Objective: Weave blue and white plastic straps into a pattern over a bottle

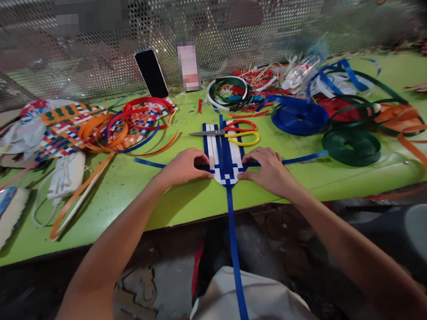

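A small blue-and-white woven strip panel lies on the green table near its front edge. My left hand presses on its left side, fingers curled on a horizontal blue strip. My right hand lies on the right side, fingers bent down on the same cross strip, which runs on to the right. A long blue strip hangs from the panel over the table edge to my lap. Scissors with red and yellow handles lie just behind the panel.
Coils of blue, green and orange strip fill the right side. A multicoloured woven piece with loose orange and red loops lies left. A phone leans on the mesh wall. A white charger lies at left.
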Motion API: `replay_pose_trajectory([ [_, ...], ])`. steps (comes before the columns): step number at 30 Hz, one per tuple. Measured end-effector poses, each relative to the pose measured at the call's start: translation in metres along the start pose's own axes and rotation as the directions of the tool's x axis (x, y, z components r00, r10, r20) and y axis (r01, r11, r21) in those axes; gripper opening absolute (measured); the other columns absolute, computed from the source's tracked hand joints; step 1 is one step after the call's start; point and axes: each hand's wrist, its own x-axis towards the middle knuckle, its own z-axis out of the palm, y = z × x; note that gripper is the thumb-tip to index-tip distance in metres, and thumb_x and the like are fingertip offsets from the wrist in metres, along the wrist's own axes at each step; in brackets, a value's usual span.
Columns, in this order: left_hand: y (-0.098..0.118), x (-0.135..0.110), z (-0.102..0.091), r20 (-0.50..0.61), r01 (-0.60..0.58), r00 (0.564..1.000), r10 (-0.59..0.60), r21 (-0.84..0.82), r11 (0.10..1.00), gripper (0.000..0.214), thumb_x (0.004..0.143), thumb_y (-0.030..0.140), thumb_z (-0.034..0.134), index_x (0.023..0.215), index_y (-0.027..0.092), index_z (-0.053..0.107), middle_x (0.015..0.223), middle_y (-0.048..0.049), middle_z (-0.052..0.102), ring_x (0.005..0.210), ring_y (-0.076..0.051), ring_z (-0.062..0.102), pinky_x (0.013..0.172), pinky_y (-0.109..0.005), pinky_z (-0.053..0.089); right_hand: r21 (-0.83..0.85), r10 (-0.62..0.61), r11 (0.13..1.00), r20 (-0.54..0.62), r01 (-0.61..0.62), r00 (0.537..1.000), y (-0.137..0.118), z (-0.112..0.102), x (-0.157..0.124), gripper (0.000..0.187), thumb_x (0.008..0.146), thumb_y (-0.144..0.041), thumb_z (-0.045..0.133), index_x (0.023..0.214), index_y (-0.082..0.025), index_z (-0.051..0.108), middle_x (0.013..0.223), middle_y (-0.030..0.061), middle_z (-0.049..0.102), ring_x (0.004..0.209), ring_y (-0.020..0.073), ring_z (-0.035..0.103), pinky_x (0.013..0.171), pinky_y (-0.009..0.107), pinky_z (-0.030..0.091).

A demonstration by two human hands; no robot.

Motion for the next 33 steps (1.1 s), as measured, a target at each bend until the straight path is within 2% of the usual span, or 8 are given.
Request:
replay_pose_trajectory([
  [7,0.0017,-0.0007,0.0001,0.004,0.021,1.000,-0.021,-0.004,1.000,0.036,0.075,0.045,0.094,0.094,0.019,0.077,0.104,-0.0082,0.077,0.097,-0.025,0.070,0.088,-0.036,0.052,0.022,0.012,1.000,0.000,-0.012,1.000,-0.0032,-0.0019,-0.0003,0.031,0.094,-0.059,0.079,0.100,-0.029,0.072,0.113,0.0073,0.075,0.118,0.0366,0.061,0.097,0.053,0.042],
  [27,0.0034,-0.0015,0.0015,-0.027,-0.004,1.000,0.004,0.000,1.000,0.030,0.077,0.041,0.095,0.091,0.020,0.078,0.102,-0.0062,0.076,0.096,-0.024,0.070,0.089,-0.036,0.052,0.028,0.015,0.999,-0.015,-0.015,1.000,-0.0040,-0.0008,-0.0008,0.028,0.093,-0.055,0.080,0.098,-0.028,0.072,0.109,0.0070,0.075,0.114,0.0357,0.062,0.095,0.052,0.041],
  [30,0.0036,-0.0013,0.0005,-0.027,-0.017,0.999,0.019,0.058,0.998,0.031,0.078,0.041,0.094,0.095,0.021,0.078,0.106,-0.0065,0.076,0.101,-0.026,0.069,0.094,-0.038,0.050,0.027,0.010,1.000,-0.020,-0.009,1.000,-0.0045,-0.0010,-0.0011,0.027,0.092,-0.053,0.082,0.098,-0.029,0.072,0.109,0.0064,0.075,0.114,0.0354,0.062,0.096,0.052,0.041],
  [33,0.0070,-0.0020,-0.0004,-0.009,-0.069,0.997,0.071,0.132,0.989,0.030,0.081,0.040,0.092,0.102,0.023,0.078,0.117,-0.0070,0.076,0.115,-0.029,0.066,0.105,-0.043,0.044,0.033,-0.009,0.999,-0.001,0.009,1.000,-0.0050,-0.0023,-0.0010,0.025,0.093,-0.050,0.082,0.102,-0.029,0.073,0.112,0.0066,0.075,0.117,0.0357,0.061,0.098,0.052,0.041],
])
